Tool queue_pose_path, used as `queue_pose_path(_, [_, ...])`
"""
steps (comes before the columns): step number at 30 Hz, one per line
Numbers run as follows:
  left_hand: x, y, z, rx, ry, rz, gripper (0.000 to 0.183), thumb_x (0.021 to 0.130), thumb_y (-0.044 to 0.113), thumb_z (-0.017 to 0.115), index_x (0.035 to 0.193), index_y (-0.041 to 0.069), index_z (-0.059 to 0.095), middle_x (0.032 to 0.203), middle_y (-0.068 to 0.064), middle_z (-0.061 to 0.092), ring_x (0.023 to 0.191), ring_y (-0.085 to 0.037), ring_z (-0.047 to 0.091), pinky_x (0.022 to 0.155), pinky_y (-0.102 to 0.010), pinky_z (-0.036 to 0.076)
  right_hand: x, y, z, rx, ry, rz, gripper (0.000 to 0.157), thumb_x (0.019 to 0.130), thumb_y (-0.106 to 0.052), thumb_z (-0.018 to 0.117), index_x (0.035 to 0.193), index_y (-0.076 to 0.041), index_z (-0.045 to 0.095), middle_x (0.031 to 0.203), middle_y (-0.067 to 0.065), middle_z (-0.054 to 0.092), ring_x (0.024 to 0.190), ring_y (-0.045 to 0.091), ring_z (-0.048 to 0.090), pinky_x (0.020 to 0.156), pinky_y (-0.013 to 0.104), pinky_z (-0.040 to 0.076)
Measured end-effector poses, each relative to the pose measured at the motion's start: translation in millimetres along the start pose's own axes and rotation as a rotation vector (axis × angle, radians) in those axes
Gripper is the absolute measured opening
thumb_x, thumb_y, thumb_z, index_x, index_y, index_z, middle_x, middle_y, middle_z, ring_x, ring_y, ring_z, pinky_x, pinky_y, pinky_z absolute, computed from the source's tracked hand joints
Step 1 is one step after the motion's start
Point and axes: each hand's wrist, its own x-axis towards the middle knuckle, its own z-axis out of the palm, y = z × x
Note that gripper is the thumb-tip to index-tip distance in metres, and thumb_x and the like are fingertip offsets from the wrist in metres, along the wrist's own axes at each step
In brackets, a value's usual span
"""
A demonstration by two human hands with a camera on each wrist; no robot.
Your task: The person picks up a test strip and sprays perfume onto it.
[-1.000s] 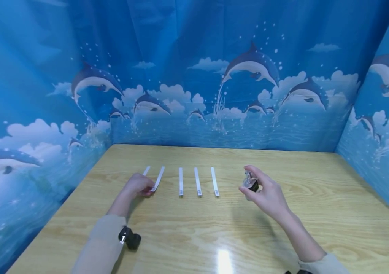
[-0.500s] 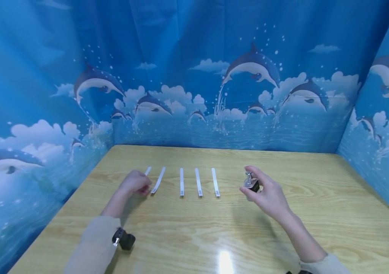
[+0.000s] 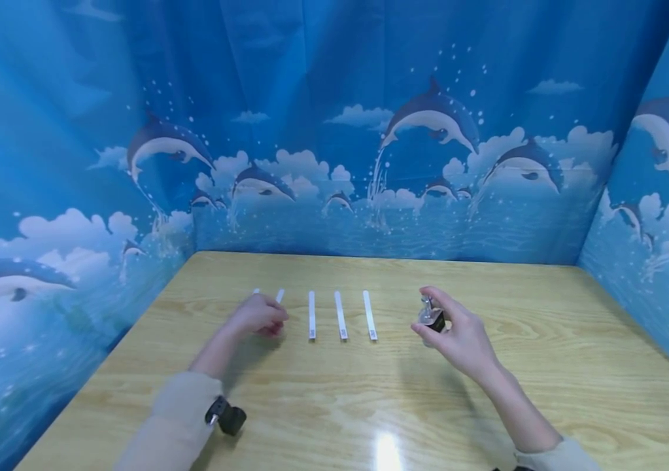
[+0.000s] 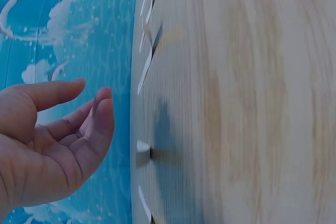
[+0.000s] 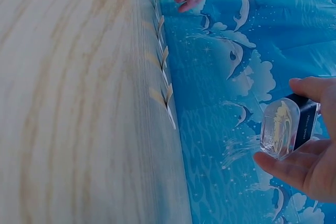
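Note:
My right hand [image 3: 465, 340] grips a small clear glass spray bottle [image 3: 431, 319] with a dark label, held above the table. Thumb and fingers hold it at opposite ends, as the bottle [image 5: 282, 127] in the right wrist view shows. The left hand [image 3: 257, 315] hovers over the two leftmost paper strips, hiding their near ends. In the left wrist view that hand [image 4: 63, 142] has loosely bent fingers, thumb apart from them, and nothing between. Three more white strips lie in a row: one strip [image 3: 312, 315], a middle strip [image 3: 341, 315] and a rightmost strip [image 3: 370, 315].
The light wood table [image 3: 322, 405] is bordered behind and at the sides by a blue dolphin curtain [image 3: 334, 131]. Near ends of the strips [image 5: 168, 98] bend up off the tabletop. A small black device [image 3: 227, 416] sits at the left wrist.
My left hand let go of the second strip from the left and drew back leftward, then moved right over that strip. The right hand with the bottle stays nearly still.

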Motion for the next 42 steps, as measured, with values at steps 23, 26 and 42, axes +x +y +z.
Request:
queue_pose_path(23, [5.0,-3.4,42.4,-0.171,-0.062,-0.017,0.023,0.083,-0.005,0.058,0.102,-0.016,0.052,0.077,-0.013,0.06,0.058,-0.014,0.059,0.06,-0.029,0.056,1,-1,-0.7,0.007,-0.007,-0.014,0.058,0.078,-0.017,0.075,0.13,-0.013,0.05,0.105,0.012,0.062,0.079,0.02,0.061,0.052,0.024,0.048])
queue_pose_path(26, [5.4,-3.9,45.7,-0.191,-0.042,-0.033,0.022,0.082,-0.006,0.057,0.101,-0.016,0.051,0.077,-0.013,0.06,0.057,-0.014,0.059,0.059,-0.028,0.056,1,-1,-0.2,0.0,-0.017,-0.002,0.06,0.077,-0.017,0.075,0.131,-0.014,0.049,0.108,0.012,0.062,0.082,0.022,0.061,0.056,0.026,0.05])
queue_pose_path(42, [13.8,0.2,57.8,-0.207,0.062,-0.124,0.033,0.08,-0.012,0.058,0.111,-0.017,0.046,0.076,-0.016,0.059,0.058,-0.017,0.059,0.061,-0.03,0.057,-2,0,3.9,0.014,-0.027,0.002,0.06,0.077,-0.018,0.076,0.13,-0.012,0.05,0.109,0.012,0.061,0.078,0.017,0.059,0.056,0.024,0.05])
